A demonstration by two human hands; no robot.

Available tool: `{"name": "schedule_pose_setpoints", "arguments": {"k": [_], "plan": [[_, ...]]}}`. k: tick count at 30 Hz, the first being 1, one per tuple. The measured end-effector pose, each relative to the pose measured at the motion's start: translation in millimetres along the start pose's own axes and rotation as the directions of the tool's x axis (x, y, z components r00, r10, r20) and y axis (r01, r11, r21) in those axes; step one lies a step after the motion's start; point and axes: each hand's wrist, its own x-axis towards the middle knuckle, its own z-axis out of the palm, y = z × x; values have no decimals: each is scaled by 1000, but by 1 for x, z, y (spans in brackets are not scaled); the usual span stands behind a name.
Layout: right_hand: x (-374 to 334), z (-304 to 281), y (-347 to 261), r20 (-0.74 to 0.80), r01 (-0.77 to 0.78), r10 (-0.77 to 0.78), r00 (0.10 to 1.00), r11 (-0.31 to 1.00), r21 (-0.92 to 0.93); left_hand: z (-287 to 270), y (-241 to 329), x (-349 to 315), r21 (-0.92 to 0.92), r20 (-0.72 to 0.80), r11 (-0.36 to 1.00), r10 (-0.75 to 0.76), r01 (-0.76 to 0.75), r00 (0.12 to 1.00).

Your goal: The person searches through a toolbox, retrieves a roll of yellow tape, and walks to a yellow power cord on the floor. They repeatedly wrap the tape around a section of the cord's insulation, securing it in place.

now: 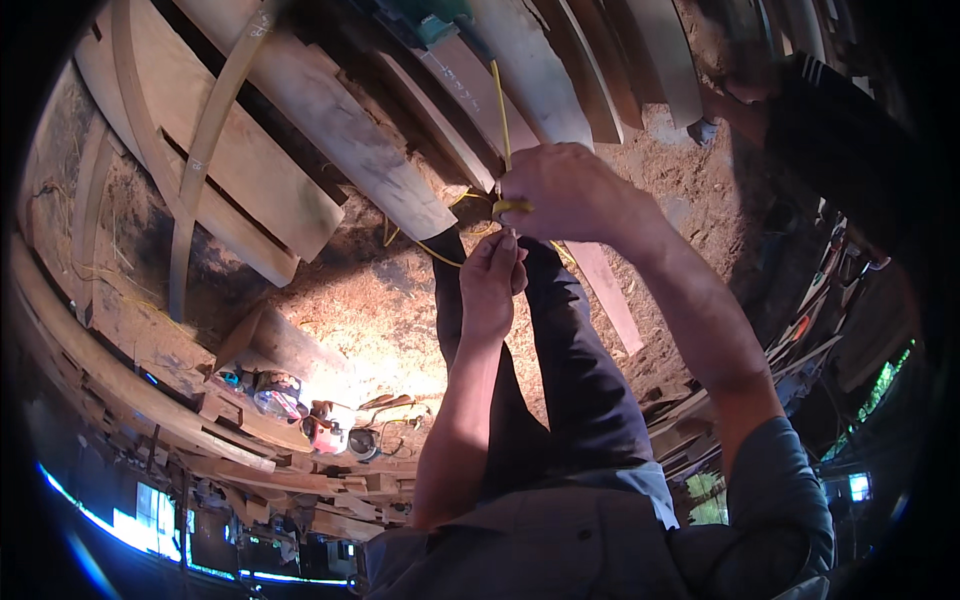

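Note:
In front of me, above my knees, my two hands work close together on a thin yellow cord (501,110). It runs down from a teal power tool (432,28) at the top to my right hand (575,195), whose fingers are closed. A thicker yellow piece (515,206) shows at its fingertips; its kind is unclear. Just below, my left hand (490,275) pinches with thumb and finger, where another stretch of cord arrives from the left. What lies between the fingertips is too small to make out.
Long wooden planks (350,130) lie across the top and left, with curved strips (205,150) over them. Sawdust (400,330) covers the ground. At lower left sits a red-and-white machine (328,428). Another person's dark sleeve (830,130) reaches in from the right.

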Motion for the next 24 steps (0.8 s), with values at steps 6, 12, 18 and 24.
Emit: {"name": "schedule_pose_setpoints", "arguments": {"k": [6, 12, 18, 24], "plan": [[-36, 28, 44, -198, 49, 29, 980, 925, 376, -10, -5, -1, -208, 89, 976, -41, 59, 995], [-37, 124, 47, -264, 88, 253, 931, 546, 833, -15, -12, -2, -421, 298, 889, -50, 178, 953], [-4, 157, 32, -102, 76, 128, 986, 194, 978, -16, -7, 0, -432, 331, 872, -82, 228, 940], [-16, 59, 36, 264, -367, 319, 910, 916, 160, -11, -3, -2, -217, 118, 972, -69, 94, 991]]}}
